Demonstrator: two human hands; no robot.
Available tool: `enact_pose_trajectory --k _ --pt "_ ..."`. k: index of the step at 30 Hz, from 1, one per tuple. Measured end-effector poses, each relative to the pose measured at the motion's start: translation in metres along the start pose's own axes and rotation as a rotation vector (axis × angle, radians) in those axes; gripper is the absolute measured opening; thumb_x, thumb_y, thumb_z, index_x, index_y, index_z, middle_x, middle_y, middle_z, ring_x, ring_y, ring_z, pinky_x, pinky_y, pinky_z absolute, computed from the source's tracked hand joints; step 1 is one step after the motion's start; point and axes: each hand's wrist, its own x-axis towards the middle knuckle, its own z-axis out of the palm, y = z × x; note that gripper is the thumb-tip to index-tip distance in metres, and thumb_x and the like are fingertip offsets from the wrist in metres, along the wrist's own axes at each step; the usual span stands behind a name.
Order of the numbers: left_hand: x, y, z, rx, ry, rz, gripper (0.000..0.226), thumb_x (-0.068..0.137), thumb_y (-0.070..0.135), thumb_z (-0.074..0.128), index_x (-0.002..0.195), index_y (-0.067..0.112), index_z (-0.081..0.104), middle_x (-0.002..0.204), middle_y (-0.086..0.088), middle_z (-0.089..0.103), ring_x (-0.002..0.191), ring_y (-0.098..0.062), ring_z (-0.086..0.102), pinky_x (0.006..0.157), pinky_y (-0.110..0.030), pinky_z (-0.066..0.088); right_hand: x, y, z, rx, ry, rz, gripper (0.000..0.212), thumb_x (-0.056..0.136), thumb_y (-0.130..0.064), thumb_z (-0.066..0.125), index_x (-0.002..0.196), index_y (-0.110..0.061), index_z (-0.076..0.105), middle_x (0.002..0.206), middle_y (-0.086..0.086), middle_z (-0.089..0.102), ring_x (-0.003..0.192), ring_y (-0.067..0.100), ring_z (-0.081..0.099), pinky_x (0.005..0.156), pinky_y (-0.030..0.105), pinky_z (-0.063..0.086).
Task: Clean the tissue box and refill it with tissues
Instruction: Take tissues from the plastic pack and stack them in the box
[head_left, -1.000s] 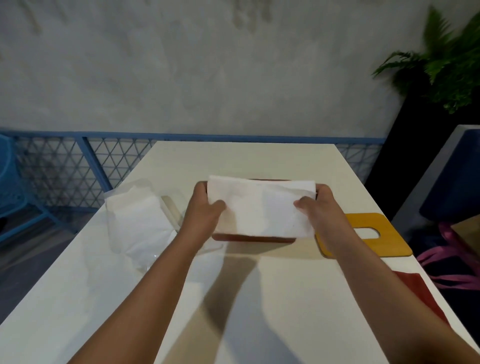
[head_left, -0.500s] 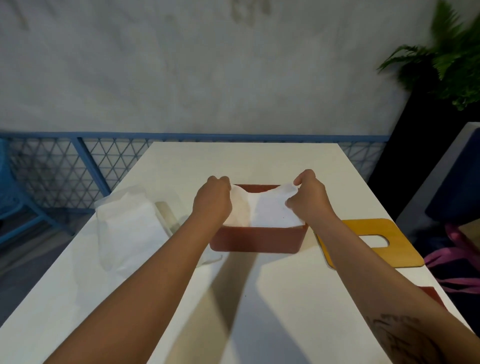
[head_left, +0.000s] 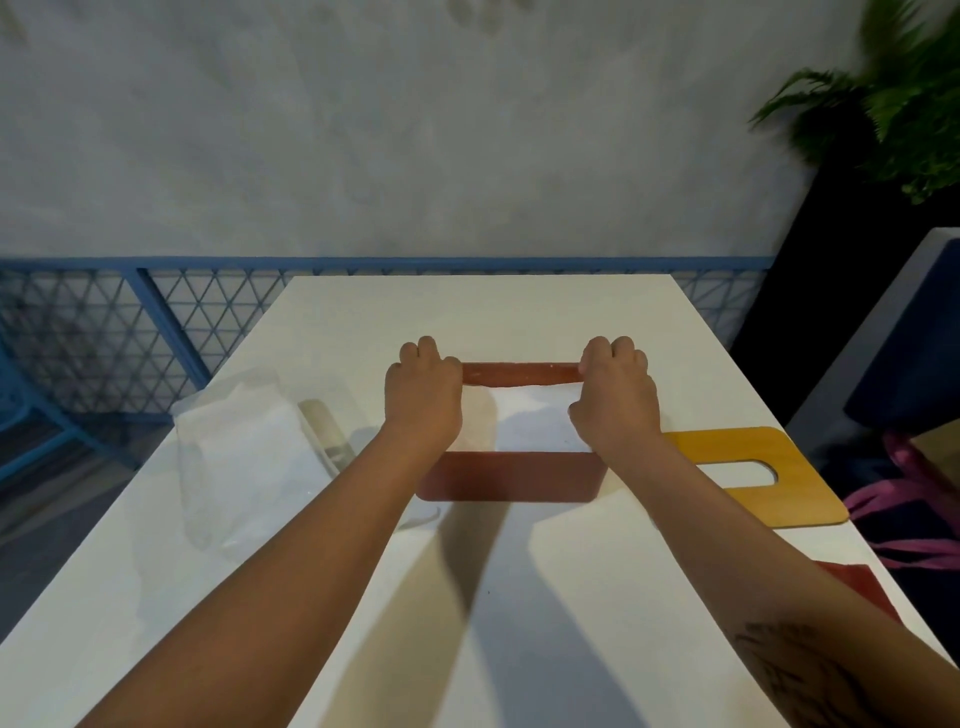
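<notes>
The left hand and right hand curl fingers around tissues in the tissue box. Lowering both ends evenly seems best.

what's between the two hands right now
In the head view, the white tissues lie between the left hand and right hand, inside the red tissue box, with its far wall showing just beyond them.

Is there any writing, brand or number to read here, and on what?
None can be read.
The tissue box, the tissues, the yellow lid and the plastic wrapper show no print.
A dark mark on the right forearm is too blurred to read.
</notes>
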Motion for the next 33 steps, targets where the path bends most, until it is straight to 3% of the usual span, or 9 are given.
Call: enact_pose_trajectory --k 5,8,10,12,14,17,21,26,33 --pt "0.005 0.005 -0.003 -0.193 -0.112 0.035 0.03 0.086 0.006 0.056 0.115 0.012 0.061 0.116 -0.009 0.051 0.105 -0.026 0.052 0.077 -0.031 0.046 0.001 0.0 -0.003 0.05 -0.183 -0.15 0.021 0.083 0.003 0.056 0.098 -0.011 0.059 0.103 0.004 0.054 0.086 0.019 0.053 0.062 0.02 0.036" --pt "0.007 0.01 -0.005 -0.259 -0.208 0.023 0.028 0.083 0.021 0.065 0.11 0.012 0.065 0.113 -0.006 0.058 0.103 -0.026 0.057 0.077 -0.03 0.046 0.003 -0.003 -0.002 0.036 -0.386 -0.184 0.027 0.082 -0.008 0.06 0.108 -0.015 0.063 0.115 0.001 0.057 0.108 0.021 0.056 0.073 0.021 0.042" --pt "0.006 0.011 -0.005 -0.258 -0.241 0.023 0.03 0.082 0.026 0.065 0.108 0.011 0.065 0.112 -0.005 0.062 0.104 -0.025 0.057 0.078 -0.029 0.046 0.003 -0.007 -0.003 -0.023 -0.486 -0.202 0.029 0.081 -0.014 0.064 0.11 -0.011 0.064 0.115 0.004 0.06 0.107 0.023 0.058 0.08 0.027 0.049" --pt "0.006 0.012 -0.004 -0.254 -0.259 0.015 0.032 0.083 0.027 0.065 0.11 0.01 0.064 0.112 -0.006 0.064 0.104 -0.024 0.058 0.079 -0.028 0.046 0.006 -0.008 -0.001 -0.043 -0.526 -0.195 0.007 0.079 -0.013 0.065 0.084 -0.009 0.064 0.093 0.005 0.062 0.091 0.024 0.059 0.065 0.027 0.048" --pt "0.007 0.012 -0.002 -0.258 -0.273 0.007 0.035 0.083 0.028 0.065 0.112 0.01 0.063 0.112 -0.006 0.064 0.103 -0.024 0.058 0.081 -0.029 0.047 0.008 -0.01 0.002 -0.059 -0.554 -0.208 0.028 0.078 -0.011 0.065 0.059 -0.013 0.044 0.067 0.002 0.048 0.076 0.023 0.05 0.048 0.024 0.034" --pt "0.008 0.011 -0.001 -0.255 -0.304 0.018 0.036 0.083 0.029 0.065 0.114 0.011 0.062 0.113 -0.006 0.064 0.105 -0.024 0.057 0.083 -0.03 0.048 0.011 -0.013 0.004 -0.081 -0.602 -0.203 0.008 0.08 -0.013 0.067 0.084 -0.008 0.064 0.086 0.005 0.064 0.086 0.026 0.06 0.065 0.028 0.048" --pt "0.012 0.01 -0.002 -0.264 -0.363 0.045 0.044 0.083 0.031 0.065 0.123 0.016 0.056 0.122 -0.004 0.06 0.11 -0.024 0.055 0.091 -0.033 0.049 0.013 -0.016 0.004 -0.136 -0.604 -0.255 0.041 0.081 -0.016 0.069 0.119 -0.002 0.059 0.118 0.013 0.064 0.106 0.027 0.061 0.087 0.034 0.052" --pt "0.01 0.01 -0.009 -0.3 -0.396 0.054 0.046 0.086 0.034 0.062 0.126 0.014 0.055 0.125 -0.006 0.06 0.11 -0.025 0.057 0.09 -0.031 0.048 0.01 -0.007 -0.001 0.015 -0.485 -0.257 0.033 0.081 -0.015 0.065 0.113 -0.007 0.062 0.118 0.012 0.061 0.113 0.027 0.054 0.089 0.037 0.049" --pt "-0.01 0.034 -0.041 -0.522 -0.127 0.069 0.033 0.091 0.032 0.057 0.121 0.017 0.058 0.117 0.0 0.061 0.098 -0.019 0.059 0.067 -0.024 0.035 -0.025 0.021 -0.031 0.25 -0.077 -0.171 0.017 0.085 -0.013 0.063 0.101 -0.013 0.068 0.091 -0.002 0.056 0.089 0.014 0.053 0.076 0.02 0.036"
